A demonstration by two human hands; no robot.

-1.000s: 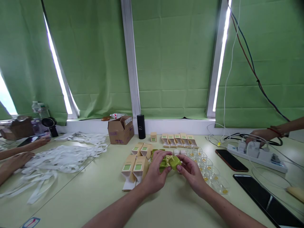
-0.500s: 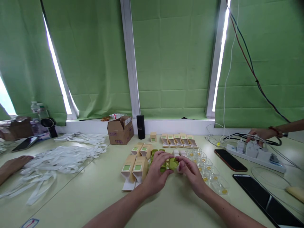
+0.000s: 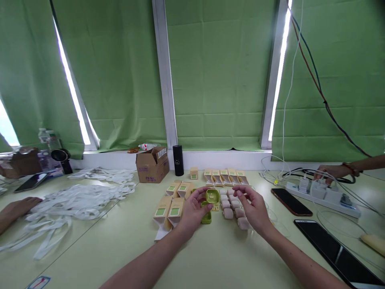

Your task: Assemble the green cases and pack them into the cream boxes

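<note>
My left hand grips a small green case between thumb and fingers; its hollow inside faces me. Right below that hand is another green piece, partly covered by the thumb; I cannot tell whether the two are joined. My right hand, fingers apart and nothing visible in them, hovers just right of the case. Beneath and beside it sit several pale pinkish-white rounded blocks in rows. A clear plastic tray with round pockets is mostly hidden behind my right hand.
Kraft boxes with green labels stand left and behind. Farther left lie white straps and a co-worker's hand. To the right are phones, a tablet and a power strip under another person's hand.
My right hand has drawn away from the green case and moved right. The case in my left hand now shows its hollow inside, and the rows of pale blocks have come into view.
</note>
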